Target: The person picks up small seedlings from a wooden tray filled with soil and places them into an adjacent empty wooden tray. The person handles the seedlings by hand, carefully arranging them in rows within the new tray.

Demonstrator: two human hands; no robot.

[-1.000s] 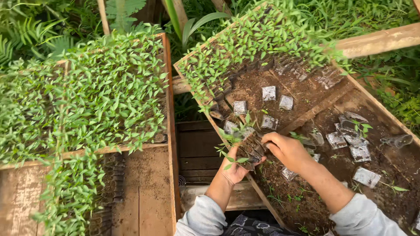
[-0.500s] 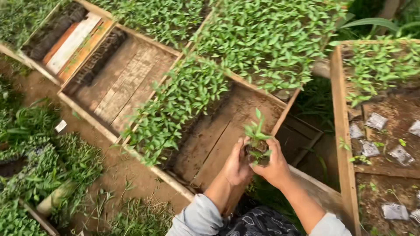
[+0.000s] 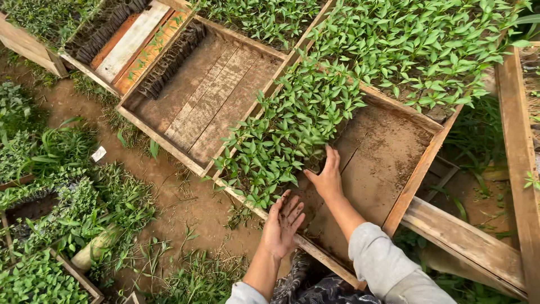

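Outdoor plant nursery. Evidence: shallow wooden trays (image 3: 419, 174) side by side, packed with dense rows of green seedlings (image 3: 292, 124). Tray at 11 o'clock (image 3: 197, 95) mostly bare boards, with a row of small dark pots (image 3: 169, 59) along one wall. Bare earth (image 3: 185, 208) and weeds (image 3: 84, 197) between trays, 7 to 9 o'clock. More seedlings (image 3: 34, 278) at 8 o'clock.

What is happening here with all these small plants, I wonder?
A person is bent over a wooden tray partly filled with green seedlings. The right hand presses against the edge of the seedling block, on a small dark pot. The left hand is open and empty, hovering at the tray's near rim. The right part of the tray floor shows bare soil-stained boards. More seedling trays lie around.
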